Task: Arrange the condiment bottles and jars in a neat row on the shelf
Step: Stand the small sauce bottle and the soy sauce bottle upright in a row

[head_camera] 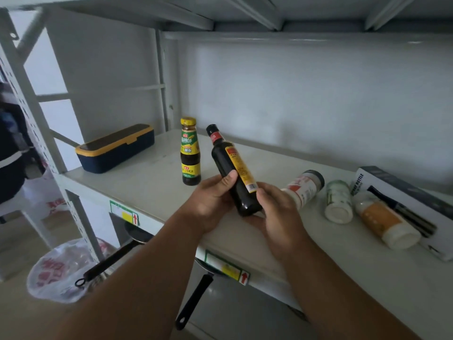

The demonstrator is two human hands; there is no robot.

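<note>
A tall dark sauce bottle [230,165] with a red-and-yellow label is held tilted above the white shelf [147,182], neck pointing up and left. My left hand [210,202] grips its lower body from the left. My right hand [277,209] cups its base from the right. A shorter dark bottle with a green-yellow label [190,153] stands upright just left of it. To the right, three jars lie on their sides: a red-labelled one [306,187], a green-labelled one [338,202], an orange-labelled one [387,222].
A navy box with yellow trim [115,148] sits at the shelf's left end. A white carton [411,204] lies at the far right behind the jars. Below the shelf hang two black-handled pans [193,300]. A plastic bag [58,271] sits on the floor.
</note>
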